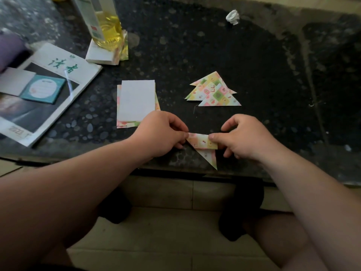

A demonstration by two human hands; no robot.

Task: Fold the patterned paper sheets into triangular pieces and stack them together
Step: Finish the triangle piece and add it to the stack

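Both hands, left and right, pinch a half-folded pastel patterned paper strip in their fingers; matching edges before creasing seems wise.

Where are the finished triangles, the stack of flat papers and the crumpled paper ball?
finished triangles (214, 90): head view, middle of the patterned pile.
stack of flat papers (136, 100): head view, white face of the top sheet.
crumpled paper ball (232, 17): head view, its middle.
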